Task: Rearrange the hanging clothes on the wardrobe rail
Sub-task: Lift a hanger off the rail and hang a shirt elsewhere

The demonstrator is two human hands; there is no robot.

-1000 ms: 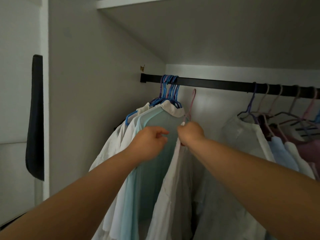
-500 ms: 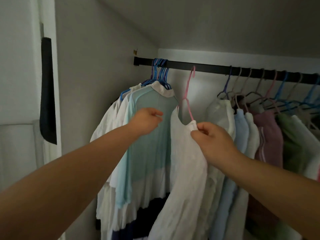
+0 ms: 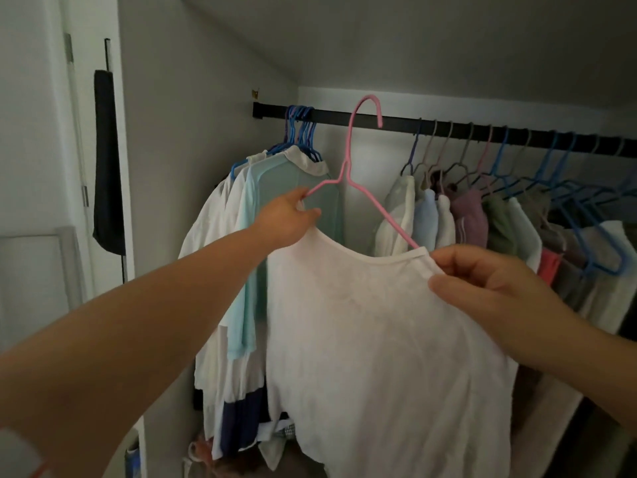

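The thin pink wire hanger [image 3: 358, 174] carrying the white loose-knit top [image 3: 379, 339] has come off the black metal wardrobe rail [image 3: 448, 127]: half a second ago its hook sat over the rail, and it now stands free in front of the rail, in the gap between two clusters of clothes. The garment is therefore in transit and can, by this reading, be rehung at a new position. The left hand [image 3: 289, 215] pinches the hanger's left arm between thumb and fingers; the right hand [image 3: 482, 274] pinches the top's neckline at the right shoulder, fingers curled on the fabric. Count: one rail; one hanger off the rail; a left cluster of blue plastic hangers [image 3: 303, 132], roughly five or six, tightly bunched; a right cluster of mixed-colour hangers [image 3: 499, 157], too overlapped for an exact count.
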